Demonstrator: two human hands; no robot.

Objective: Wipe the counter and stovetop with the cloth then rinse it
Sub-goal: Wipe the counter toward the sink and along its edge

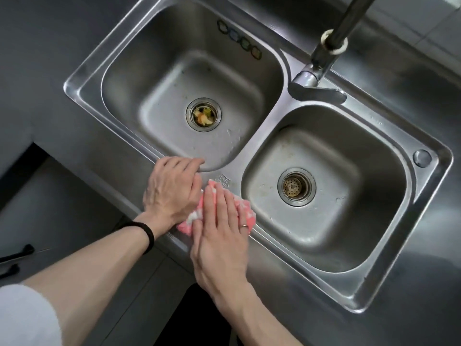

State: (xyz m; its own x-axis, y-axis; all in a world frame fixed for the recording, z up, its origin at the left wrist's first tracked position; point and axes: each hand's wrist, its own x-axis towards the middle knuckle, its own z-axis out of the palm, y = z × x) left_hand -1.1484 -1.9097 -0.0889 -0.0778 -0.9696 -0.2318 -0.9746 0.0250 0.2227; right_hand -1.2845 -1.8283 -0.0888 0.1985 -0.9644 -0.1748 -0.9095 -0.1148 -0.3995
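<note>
Head view: looking down on a double-basin stainless steel sink point(83, 89).
Cloth: pink-and-white cloth point(245, 214) lies on the sink's front rim, between the basins.
Right hand point(219, 236): flat, fingers straight and together, pressing on the cloth.
Left hand point(174, 189): touching the right hand, fingers bent, tips at the left basin point(199, 78) edge; covers the cloth's left end; grip not discernible.

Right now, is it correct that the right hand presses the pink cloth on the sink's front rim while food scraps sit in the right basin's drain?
No: in the head view the food scraps sit in the left basin's drain; the right basin's strainer holds none. The right hand does press the pink cloth on the sink's front rim.
</note>
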